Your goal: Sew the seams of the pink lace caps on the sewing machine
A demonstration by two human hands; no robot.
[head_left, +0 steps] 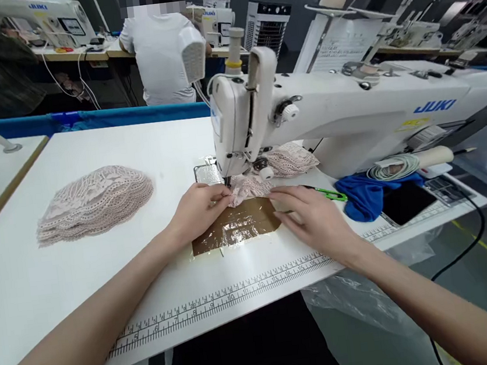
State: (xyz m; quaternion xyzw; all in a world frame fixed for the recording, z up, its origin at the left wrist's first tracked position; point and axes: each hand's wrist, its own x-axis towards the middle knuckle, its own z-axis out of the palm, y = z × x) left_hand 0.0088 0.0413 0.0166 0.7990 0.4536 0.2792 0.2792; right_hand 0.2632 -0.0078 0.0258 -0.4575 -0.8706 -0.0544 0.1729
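Observation:
A small piece of pale pink lace (pixel 248 189) lies under the needle area of a white sewing machine (pixel 348 94). At its left edge, my left hand (pixel 200 208) pinches the lace between thumb and fingers, close to the presser foot. My right hand (pixel 313 215) rests at the lace's right edge, fingers stretched out together and touching it; whether they grip it is hard to see. Beneath the lace is a brown, tape-covered plate (pixel 240 227). Behind the needle, more lace pieces (pixel 293 159) lie partly hidden by the machine head.
A stack of lace pieces (pixel 96 202) sits on the white table at left. Right of my hand lie green thread snips (pixel 330 193), a blue cloth (pixel 361 195), a dark phone (pixel 408 202) and a cord roll (pixel 393 166). A person in white (pixel 162 54) sits beyond the table.

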